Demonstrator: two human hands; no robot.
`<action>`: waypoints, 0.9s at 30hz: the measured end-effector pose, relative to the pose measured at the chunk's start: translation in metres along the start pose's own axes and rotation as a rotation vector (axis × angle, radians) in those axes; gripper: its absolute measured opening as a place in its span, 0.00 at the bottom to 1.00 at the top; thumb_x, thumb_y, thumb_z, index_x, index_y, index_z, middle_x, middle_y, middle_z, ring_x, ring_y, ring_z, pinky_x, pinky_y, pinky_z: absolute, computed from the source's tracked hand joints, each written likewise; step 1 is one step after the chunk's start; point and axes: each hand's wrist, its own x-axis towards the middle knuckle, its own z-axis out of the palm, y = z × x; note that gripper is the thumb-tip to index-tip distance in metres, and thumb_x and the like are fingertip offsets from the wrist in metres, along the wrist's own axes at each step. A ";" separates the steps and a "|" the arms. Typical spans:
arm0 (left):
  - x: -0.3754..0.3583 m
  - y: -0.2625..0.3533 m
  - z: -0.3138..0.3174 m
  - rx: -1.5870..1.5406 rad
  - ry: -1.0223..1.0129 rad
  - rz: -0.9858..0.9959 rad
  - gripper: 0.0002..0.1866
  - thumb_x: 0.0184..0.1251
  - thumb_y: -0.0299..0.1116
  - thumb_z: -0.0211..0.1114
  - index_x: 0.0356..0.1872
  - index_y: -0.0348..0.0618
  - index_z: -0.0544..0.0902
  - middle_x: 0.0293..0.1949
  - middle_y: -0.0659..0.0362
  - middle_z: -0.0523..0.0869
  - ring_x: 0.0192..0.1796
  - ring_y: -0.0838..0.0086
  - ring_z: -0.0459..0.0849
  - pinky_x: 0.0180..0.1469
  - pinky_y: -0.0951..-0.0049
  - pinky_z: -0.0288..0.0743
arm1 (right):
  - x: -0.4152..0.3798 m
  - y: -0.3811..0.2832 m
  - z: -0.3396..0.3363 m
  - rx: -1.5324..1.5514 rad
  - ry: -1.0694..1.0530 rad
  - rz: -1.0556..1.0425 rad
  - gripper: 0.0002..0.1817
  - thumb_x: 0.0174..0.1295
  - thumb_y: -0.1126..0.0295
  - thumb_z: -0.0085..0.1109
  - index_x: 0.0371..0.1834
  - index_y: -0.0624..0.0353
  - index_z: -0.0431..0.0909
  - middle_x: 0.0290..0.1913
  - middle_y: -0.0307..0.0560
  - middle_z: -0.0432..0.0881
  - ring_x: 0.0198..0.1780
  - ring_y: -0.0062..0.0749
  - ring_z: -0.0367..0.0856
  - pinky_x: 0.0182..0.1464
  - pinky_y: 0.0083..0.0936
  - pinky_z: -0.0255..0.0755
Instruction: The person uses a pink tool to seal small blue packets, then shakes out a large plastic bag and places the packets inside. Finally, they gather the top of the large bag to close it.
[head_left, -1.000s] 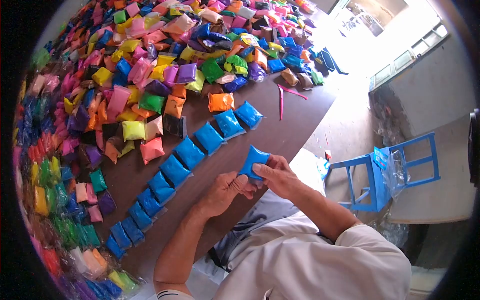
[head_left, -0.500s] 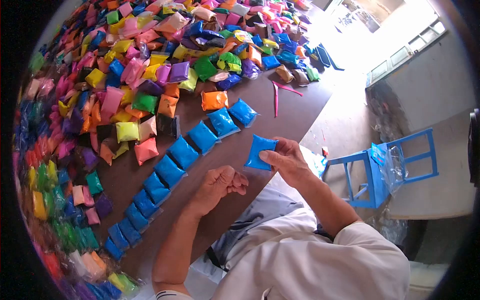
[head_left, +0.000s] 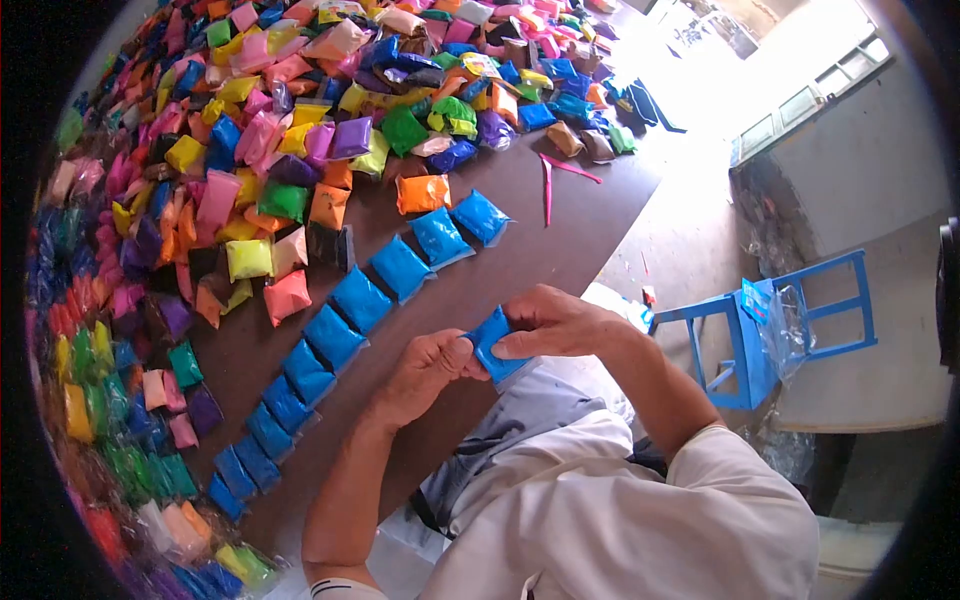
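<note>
A small blue packet (head_left: 491, 341) in clear film is held between my two hands, over the table's near edge. My left hand (head_left: 432, 365) pinches its left side with thumb and fingers. On its right side my right hand (head_left: 550, 322) grips it, the thumb lying across the front. Beyond my hands a slanting row of several blue packets (head_left: 362, 298) lies on the brown table, running from lower left to upper right. An orange packet (head_left: 423, 194) sits just behind the upper end of that row.
A large heap of many-coloured packets (head_left: 290, 110) covers the far and left parts of the table (head_left: 560, 215). Pink tweezer-like strips (head_left: 548, 190) lie near the right edge. A blue chair (head_left: 745, 345) holding clear plastic stands to the right.
My right hand has brought the blue packet slightly left and down. My left hand, earlier apart from it with curled fingers, now grips its left side.
</note>
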 end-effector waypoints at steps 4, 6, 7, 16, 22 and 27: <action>0.001 0.000 0.003 0.043 0.008 -0.001 0.20 0.72 0.46 0.57 0.46 0.35 0.80 0.40 0.60 0.84 0.43 0.78 0.82 0.49 0.77 0.75 | 0.006 -0.024 -0.015 -0.257 -0.188 -0.138 0.26 0.61 0.48 0.59 0.31 0.66 0.76 0.21 0.47 0.74 0.26 0.26 0.70 0.28 0.32 0.67; 0.000 0.003 0.005 0.024 0.002 0.005 0.20 0.72 0.45 0.58 0.47 0.35 0.79 0.41 0.61 0.84 0.44 0.78 0.82 0.50 0.77 0.75 | 0.008 -0.031 -0.019 -0.284 -0.245 -0.125 0.26 0.62 0.47 0.58 0.32 0.67 0.76 0.22 0.49 0.75 0.26 0.28 0.73 0.30 0.35 0.68; 0.000 0.005 0.005 0.015 -0.001 0.008 0.20 0.72 0.44 0.58 0.48 0.34 0.79 0.41 0.61 0.83 0.44 0.79 0.81 0.50 0.77 0.76 | 0.009 -0.033 -0.020 -0.298 -0.274 -0.118 0.27 0.63 0.47 0.57 0.32 0.67 0.76 0.22 0.51 0.75 0.27 0.29 0.74 0.30 0.36 0.68; 0.002 0.004 0.005 0.126 0.027 0.030 0.19 0.75 0.43 0.53 0.44 0.34 0.79 0.38 0.59 0.83 0.43 0.78 0.82 0.47 0.76 0.78 | -0.003 -0.024 0.000 0.137 -0.052 0.115 0.29 0.62 0.48 0.61 0.51 0.66 0.73 0.30 0.45 0.81 0.26 0.21 0.82 0.24 0.18 0.75; 0.003 -0.006 0.004 0.030 0.089 0.004 0.19 0.73 0.44 0.57 0.44 0.35 0.80 0.36 0.60 0.84 0.41 0.79 0.83 0.47 0.77 0.77 | -0.027 -0.005 0.031 0.470 0.295 -0.058 0.24 0.58 0.64 0.66 0.54 0.65 0.74 0.34 0.40 0.79 0.32 0.18 0.74 0.32 0.17 0.69; -0.001 -0.002 0.002 0.200 0.043 0.019 0.19 0.69 0.44 0.61 0.45 0.36 0.81 0.38 0.60 0.85 0.42 0.76 0.83 0.50 0.73 0.76 | -0.022 -0.001 0.023 0.472 0.309 -0.071 0.17 0.59 0.69 0.66 0.48 0.66 0.76 0.34 0.40 0.78 0.32 0.17 0.74 0.32 0.16 0.68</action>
